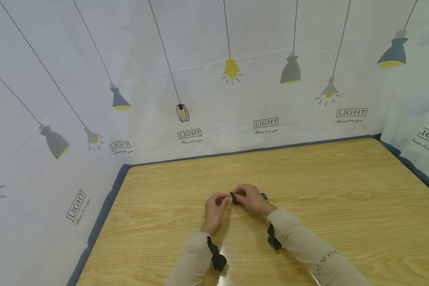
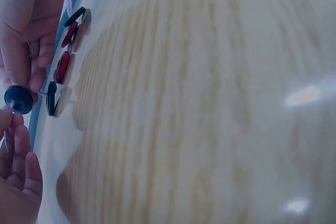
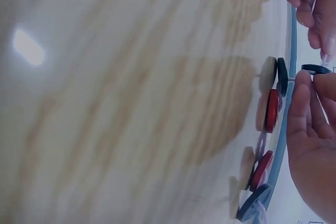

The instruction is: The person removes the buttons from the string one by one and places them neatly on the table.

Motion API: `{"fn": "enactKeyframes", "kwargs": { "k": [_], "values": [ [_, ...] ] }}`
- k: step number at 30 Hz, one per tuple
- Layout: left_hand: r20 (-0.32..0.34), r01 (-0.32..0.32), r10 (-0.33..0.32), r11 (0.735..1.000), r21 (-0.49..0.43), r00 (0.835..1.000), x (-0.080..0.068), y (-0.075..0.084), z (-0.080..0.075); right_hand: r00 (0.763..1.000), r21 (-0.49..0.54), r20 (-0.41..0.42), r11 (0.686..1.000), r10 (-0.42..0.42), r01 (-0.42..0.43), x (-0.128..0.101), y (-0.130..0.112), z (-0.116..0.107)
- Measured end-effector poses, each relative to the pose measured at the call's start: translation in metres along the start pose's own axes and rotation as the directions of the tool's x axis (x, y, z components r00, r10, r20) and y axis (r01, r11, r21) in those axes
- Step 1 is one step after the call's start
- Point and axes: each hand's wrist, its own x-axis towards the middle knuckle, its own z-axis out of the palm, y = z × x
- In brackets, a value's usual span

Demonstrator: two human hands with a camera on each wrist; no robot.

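Note:
Over the middle of the wooden table (image 1: pixel 307 178) my two hands meet on a small dark round button (image 1: pixel 233 197). My right hand (image 1: pixel 241 194) pinches it from the right. My left hand (image 1: pixel 223 197) pinches its left side with curled fingers. In the left wrist view the dark button (image 2: pixel 18 99) sits between fingertips of both hands. Behind it a row of buttons runs along a thin thread: a dark one (image 2: pixel 51 98), then red ones (image 2: pixel 63 66). The right wrist view shows the held button (image 3: pixel 315 68) edge-on, beside the red button (image 3: pixel 271 110) and a blue one (image 3: pixel 252 203).
A white curtain printed with lamps (image 1: pixel 214 79) closes the table at the back and both sides. A dark blue strip (image 1: pixel 103 210) edges the table at the left. A small dark piece (image 1: pixel 263 196) pokes out beyond my right hand.

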Motion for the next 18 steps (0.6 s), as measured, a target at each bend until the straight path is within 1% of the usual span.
{"fn": "enactKeyframes", "kwargs": {
  "k": [4,9,13,18],
  "values": [
    [0.000,0.017,-0.017,1.000,-0.003,1.000,-0.0001,-0.0009,0.0022,0.999,0.056,0.007,0.998,0.039,-0.040,0.0005,0.0019,-0.0007],
    [0.011,0.052,-0.051,0.998,-0.019,0.999,0.0000,-0.0009,0.0037,0.995,0.127,0.014,0.987,0.095,-0.096,0.0011,0.0027,-0.0017],
    [0.016,0.064,-0.064,0.998,-0.024,0.998,-0.0007,-0.0013,0.0039,0.994,0.176,0.028,0.979,0.104,-0.107,0.0012,0.0033,-0.0028],
    [0.023,0.073,-0.072,0.997,-0.030,0.997,-0.0012,-0.0021,0.0040,0.988,0.221,0.036,0.963,0.149,-0.153,0.0011,0.0018,-0.0039]
  ]
}}
